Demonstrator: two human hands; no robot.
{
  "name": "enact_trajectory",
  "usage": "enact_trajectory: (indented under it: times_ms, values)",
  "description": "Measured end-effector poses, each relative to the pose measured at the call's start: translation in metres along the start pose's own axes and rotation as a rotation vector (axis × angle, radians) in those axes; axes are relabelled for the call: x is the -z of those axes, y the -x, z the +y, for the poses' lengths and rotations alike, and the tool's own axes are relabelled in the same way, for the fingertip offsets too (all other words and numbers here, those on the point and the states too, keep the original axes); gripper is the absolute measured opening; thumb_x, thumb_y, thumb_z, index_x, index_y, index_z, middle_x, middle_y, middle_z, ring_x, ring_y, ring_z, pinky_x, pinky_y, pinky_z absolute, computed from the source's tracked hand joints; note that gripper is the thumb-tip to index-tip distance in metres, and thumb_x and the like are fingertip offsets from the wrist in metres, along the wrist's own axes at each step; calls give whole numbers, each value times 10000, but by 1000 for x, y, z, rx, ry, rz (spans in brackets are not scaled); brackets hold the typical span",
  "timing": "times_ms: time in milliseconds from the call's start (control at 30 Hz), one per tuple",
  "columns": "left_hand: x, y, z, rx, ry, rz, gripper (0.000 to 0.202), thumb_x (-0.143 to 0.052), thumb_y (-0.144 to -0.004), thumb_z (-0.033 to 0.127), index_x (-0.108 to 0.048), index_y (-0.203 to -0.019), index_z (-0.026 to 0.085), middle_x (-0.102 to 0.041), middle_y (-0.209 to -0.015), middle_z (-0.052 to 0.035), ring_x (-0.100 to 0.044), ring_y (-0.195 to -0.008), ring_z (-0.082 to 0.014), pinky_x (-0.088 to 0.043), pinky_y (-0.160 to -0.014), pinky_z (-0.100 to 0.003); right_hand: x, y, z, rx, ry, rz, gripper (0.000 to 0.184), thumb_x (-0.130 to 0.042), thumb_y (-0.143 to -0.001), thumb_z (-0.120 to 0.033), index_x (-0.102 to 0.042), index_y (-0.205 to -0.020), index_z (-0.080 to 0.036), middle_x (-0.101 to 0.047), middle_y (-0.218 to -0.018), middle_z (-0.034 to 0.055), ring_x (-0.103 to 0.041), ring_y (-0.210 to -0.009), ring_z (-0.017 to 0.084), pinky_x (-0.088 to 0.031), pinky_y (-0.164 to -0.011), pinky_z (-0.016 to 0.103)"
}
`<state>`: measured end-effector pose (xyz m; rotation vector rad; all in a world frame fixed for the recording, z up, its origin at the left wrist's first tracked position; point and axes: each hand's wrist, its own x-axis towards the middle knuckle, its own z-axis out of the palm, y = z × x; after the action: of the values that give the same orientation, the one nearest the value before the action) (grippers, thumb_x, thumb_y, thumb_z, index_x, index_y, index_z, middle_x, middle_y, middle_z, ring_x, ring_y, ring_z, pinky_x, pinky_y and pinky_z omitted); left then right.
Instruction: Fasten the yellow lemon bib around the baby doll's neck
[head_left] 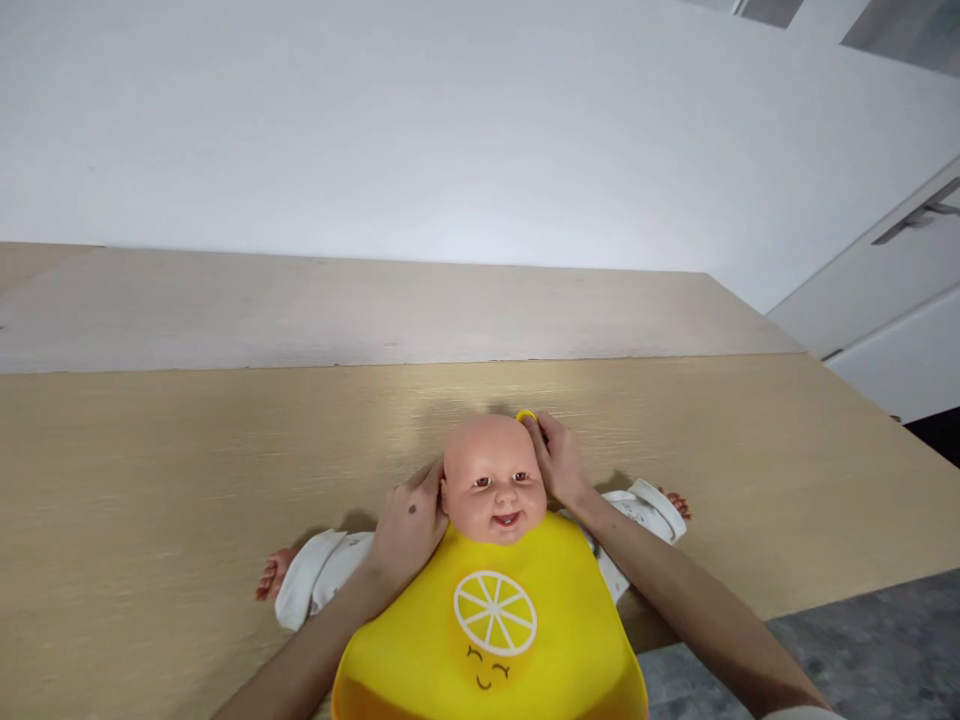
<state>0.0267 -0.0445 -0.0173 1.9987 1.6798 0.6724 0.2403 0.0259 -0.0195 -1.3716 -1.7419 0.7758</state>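
My right hand pinches the flexible yellow bib strap; my left hand, grip hidden, perhaps steadies the bald plastic doll.

- Head view, single: worn on the head, facing forward and down over the table.
- Range near; doll low centre, bib cut by bottom edge.
- Wall across top, farther off.

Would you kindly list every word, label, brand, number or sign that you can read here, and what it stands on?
No words, labels, brands or numbers can be read.
The yellow bib shows only pictures: a citrus slice and a smiling face.
Faint marks on the white sleeves are too small to make out.
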Motion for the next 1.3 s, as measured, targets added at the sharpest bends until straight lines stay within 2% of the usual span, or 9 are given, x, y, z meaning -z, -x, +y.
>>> enact_trajectory:
  times_ms: [167, 333, 600, 833, 967, 1067, 1167, 1233, 1300]
  values:
    - [3, 1, 2, 31, -113, -39, 254, -397, -824, 159, -639, -899, 163, -715, -904, -139, -689, -834, -277, -494, -698, -349, 2, 1, -1, -4, 123, -16, 459, -300, -991, -530, -523, -831, -161, -539, -655, 23, -461, -579, 139, -265, -571, 264]
    - [4, 0, 4, 55, -199, -80, 238, -393, -831, 150, -629, -847, 169, -720, -901, -138, -700, -813, -268, -493, -683, -331, 2, 0, 1, 4, 209, -9, 417, -295, -988, -491, -508, -823, -172, -557, -663, 29, -482, -568, 140, -263, -563, 255]
    - [8, -2, 9, 63, -261, -144, 414, -365, -842, 139, -616, -1170, 130, -724, -990, -161, -705, -829, -291, -490, -685, -352, 2, 1, 3, 4, 295, -16, 418, -270, -992, -468, -521, -846, -168, -576, -665, 41, -490, -560, 143, -258, -549, 252]
    - [9, -2, 8, 20, -296, -113, 424, -364, -823, 119, -613, -1167, 127, -716, -1002, -163, -701, -849, -270, -509, -705, -341, 2, 1, 5, 34, 393, -17, 453, -230, -1001, -455, -547, -867, -159, -606, -663, 57, -498, -541, 150, -261, -530, 252]
    - [7, -2, 10, 13, -339, -104, 449, -364, -823, 109, -584, -1215, 101, -706, -1028, -183, -698, -884, -283, -516, -722, -354, 1, 2, 8, 69, 516, 28, 472, -217, -1007, -436, -573, -897, -148, -638, -691, 76, -499, -533, 154, -236, -523, 256]
    - [10, -2, 10, 20, -306, -114, 449, -347, -834, 108, -593, -1210, 97, -711, -1047, -190, -700, -889, -287, -517, -754, -373, 2, 1, 7, 71, 607, 21, 444, -235, -1010, -403, -578, -901, -143, -652, -714, 91, -513, -539, 161, -216, -522, 263]
    - [23, -4, 3, 86, -219, -106, 425, -371, -850, 160, -620, -1192, 120, -728, -1041, -166, -698, -904, -284, -514, -813, -400, 11, -3, 3, 19, 713, -2, 387, -271, -1002, -351, -581, -920, -135, -649, -696, 106, -521, -525, 171, -197, -515, 275]
    - [36, -4, -4, 149, -116, -34, 417, -410, -845, 211, -632, -1191, 138, -723, -1093, -142, -684, -966, -269, -508, -865, -402, 23, -8, -1, -22, 762, 29, 356, -297, -986, -324, -584, -917, -126, -644, -684, 119, -534, -530, 186, -209, -514, 281]
    - [50, -2, -8, 166, 57, 53, 416, -455, -846, 284, -630, -1194, 140, -712, -1126, -121, -683, -939, -239, -530, -820, -364, 39, -10, -9, -21, 710, 122, 349, -348, -965, -365, -589, -898, -121, -648, -705, 127, -564, -575, 201, -269, -525, 278]
